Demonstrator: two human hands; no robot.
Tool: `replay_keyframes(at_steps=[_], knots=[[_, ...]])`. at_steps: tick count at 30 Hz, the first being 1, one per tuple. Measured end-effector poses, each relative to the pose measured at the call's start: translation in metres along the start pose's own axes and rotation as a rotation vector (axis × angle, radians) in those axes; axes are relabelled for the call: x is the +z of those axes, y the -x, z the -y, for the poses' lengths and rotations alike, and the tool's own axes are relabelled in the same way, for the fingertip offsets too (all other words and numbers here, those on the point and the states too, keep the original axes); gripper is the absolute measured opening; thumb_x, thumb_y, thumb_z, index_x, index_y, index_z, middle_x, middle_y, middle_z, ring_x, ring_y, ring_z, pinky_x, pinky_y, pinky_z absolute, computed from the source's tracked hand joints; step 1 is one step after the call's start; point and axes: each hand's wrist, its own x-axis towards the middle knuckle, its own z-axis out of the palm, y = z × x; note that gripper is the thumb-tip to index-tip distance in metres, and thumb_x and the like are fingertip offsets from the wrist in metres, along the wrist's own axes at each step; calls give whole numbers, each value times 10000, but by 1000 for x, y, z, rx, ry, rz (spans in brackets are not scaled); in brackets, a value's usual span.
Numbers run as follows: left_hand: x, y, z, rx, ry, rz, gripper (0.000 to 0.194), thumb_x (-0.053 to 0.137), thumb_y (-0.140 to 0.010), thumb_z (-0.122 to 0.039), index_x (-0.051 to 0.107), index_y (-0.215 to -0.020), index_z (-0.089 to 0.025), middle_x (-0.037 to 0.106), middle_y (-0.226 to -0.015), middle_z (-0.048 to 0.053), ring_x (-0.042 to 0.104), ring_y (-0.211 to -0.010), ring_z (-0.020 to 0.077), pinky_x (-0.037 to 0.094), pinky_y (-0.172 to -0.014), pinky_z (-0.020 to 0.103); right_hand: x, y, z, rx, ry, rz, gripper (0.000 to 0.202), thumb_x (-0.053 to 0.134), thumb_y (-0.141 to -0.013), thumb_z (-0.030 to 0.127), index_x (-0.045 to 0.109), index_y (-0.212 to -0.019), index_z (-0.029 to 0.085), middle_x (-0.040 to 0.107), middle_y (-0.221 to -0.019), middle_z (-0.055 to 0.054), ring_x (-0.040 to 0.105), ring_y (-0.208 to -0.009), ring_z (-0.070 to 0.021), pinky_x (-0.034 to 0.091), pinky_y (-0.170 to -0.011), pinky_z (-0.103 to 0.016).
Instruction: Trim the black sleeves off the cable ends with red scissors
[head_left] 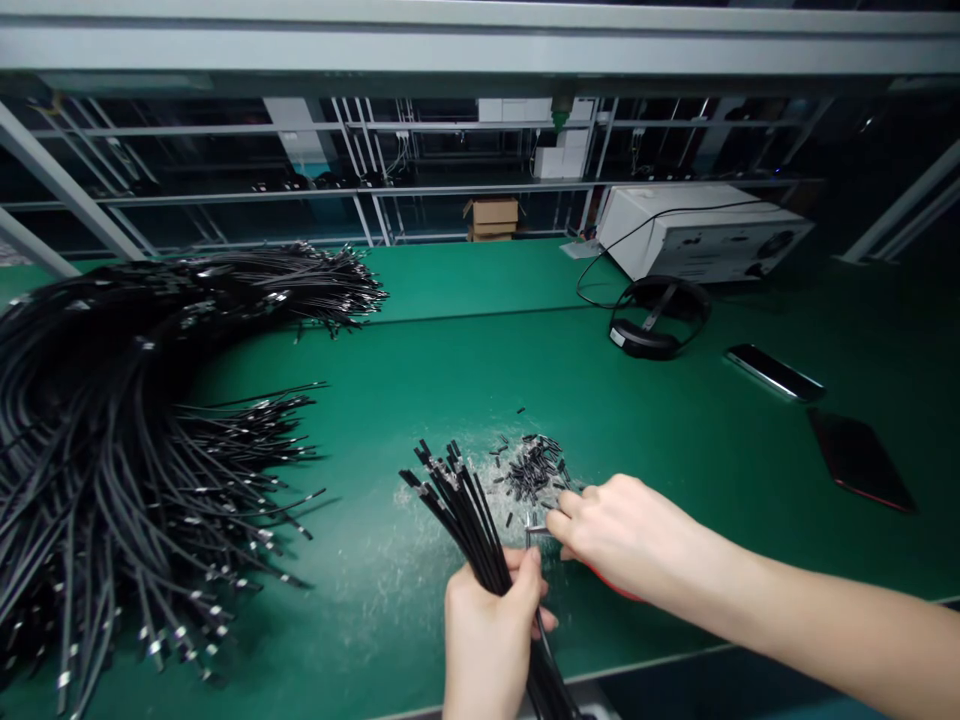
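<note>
My left hand [495, 625] is closed round a bundle of black cables [471, 525], whose ends fan out up and to the left. One cable stands apart from the bundle at my left thumb, its tip at the metal jaws of a tool [537, 530]. My right hand [600, 525] is wrapped round this tool; a bit of its red handle shows below the palm. Just beyond the hands lies a small pile of short black cut pieces [534, 468], with shiny clear scraps scattered around it.
A large heap of black cables [112, 420] covers the left of the green table [465, 370]. At the right are a black headband-shaped device [649, 340], a phone [776, 372], a dark flat object [861, 458] and a white metal box [697, 235]. Shelving stands behind.
</note>
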Motion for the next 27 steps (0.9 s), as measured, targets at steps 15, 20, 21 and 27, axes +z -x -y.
replay_keyframes(at_steps=[15, 20, 21, 27], knots=[[-3, -2, -5, -49, 77, 53, 284, 729, -602, -386, 674, -594, -108, 633, -459, 32, 524, -299, 113, 388, -310, 193, 41, -5, 25, 599, -1522, -106, 373, 425, -851, 545, 518, -848, 184, 416, -444, 84, 377, -315, -77, 289, -333, -169], [-9, 0, -7, -64, 129, 75, 292, 763, -576, -356, 713, -718, -106, 649, -484, 33, 553, -355, 120, 430, -347, 191, 48, -1, 48, 620, -1460, -301, 288, 405, -893, 444, 484, -790, 186, 426, -487, 66, 391, -370, -73, 320, -383, -175], [-11, 0, -7, -79, 143, 81, 303, 770, -570, -349, 715, -742, -106, 656, -509, 36, 568, -375, 128, 444, -358, 197, 47, 0, 47, 577, -1305, -351, 263, 406, -902, 396, 484, -767, 183, 463, -541, 43, 429, -424, -80, 342, -429, -185], [-19, 4, -4, -88, 166, 110, 282, 761, -595, -353, 716, -710, -100, 671, -567, 46, 598, -418, 131, 469, -397, 199, 41, 9, 37, 228, -640, -425, 167, 370, -920, 222, 530, -900, 176, 515, -738, -22, 493, -628, -121, 371, -582, -228]])
